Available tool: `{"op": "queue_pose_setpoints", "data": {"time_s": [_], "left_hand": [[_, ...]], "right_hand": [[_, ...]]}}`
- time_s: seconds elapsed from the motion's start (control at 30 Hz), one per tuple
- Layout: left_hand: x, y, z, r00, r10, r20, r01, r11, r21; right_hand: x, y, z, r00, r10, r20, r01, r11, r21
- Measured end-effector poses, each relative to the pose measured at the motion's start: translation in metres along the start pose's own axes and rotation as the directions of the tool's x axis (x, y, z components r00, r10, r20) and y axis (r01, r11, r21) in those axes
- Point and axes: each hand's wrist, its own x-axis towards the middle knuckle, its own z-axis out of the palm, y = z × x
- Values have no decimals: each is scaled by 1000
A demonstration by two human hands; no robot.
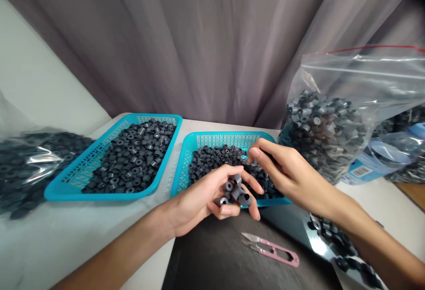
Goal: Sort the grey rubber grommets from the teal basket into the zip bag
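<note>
Several small grey plastic cylinders with holes through them [236, 191] lie in my left hand [212, 192], whose fingers curl around them with the palm turned up. Above the right part of the near blue basket [181, 166] is my right hand [282, 166], its fingers bent and drawn together; whatever they hold, if anything, I cannot make out. That basket holds many dark cylinders [212, 159], partly hidden behind both hands. Pink-handled thread snips [270, 249] lie on a black mat [206, 254] just below my hands.
A second blue basket [102, 196] full of dark cylinders stands at the left, beside a clear bag of dark pieces [29, 161]. At the right stand a large zip bag of grey cylinders [328, 126] and a plastic bottle [381, 159]. More pieces [335, 237] lie under my right forearm.
</note>
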Motion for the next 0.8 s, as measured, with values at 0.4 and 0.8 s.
{"op": "queue_pose_setpoints", "data": {"time_s": [0.4,0.8], "left_hand": [[0,-4,-1,981,70,-179,-62,997,47],[4,-4,3,983,26,-182,-19,999,36]], "right_hand": [[-18,-26,-17,968,-92,232,115,990,-84],[-13,-26,1,985,29,169,-14,996,-87]]}}
